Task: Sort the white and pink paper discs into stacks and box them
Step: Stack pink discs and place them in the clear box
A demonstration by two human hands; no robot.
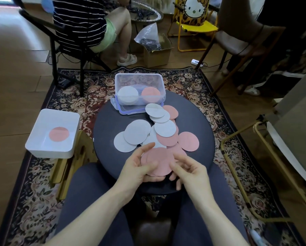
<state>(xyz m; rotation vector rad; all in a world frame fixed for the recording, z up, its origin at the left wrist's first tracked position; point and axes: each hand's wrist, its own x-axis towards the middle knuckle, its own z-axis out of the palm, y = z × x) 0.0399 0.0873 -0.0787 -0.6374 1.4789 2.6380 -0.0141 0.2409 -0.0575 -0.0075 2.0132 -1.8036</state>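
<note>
Over the near edge of the round dark table [106, 121] my left hand [139, 167] holds a small stack of pink discs [159, 160], thumb on top and fingers beneath. My right hand [189, 169] touches the stack's right edge with loosely curled fingers. Loose white discs [137, 132] and pink discs [188, 141] lie overlapping in the middle of the table. At the far edge a clear plastic box [139, 80] contains a white stack [128, 95] on the left and a pink stack [150, 94] on the right.
The box's lid [129, 109] lies under it. A white square tray [54, 132] holding one pink disc [58, 134] stands on a wooden stool to the left. A seated person [88, 23], a cardboard box [155, 50] and chairs are beyond the patterned rug.
</note>
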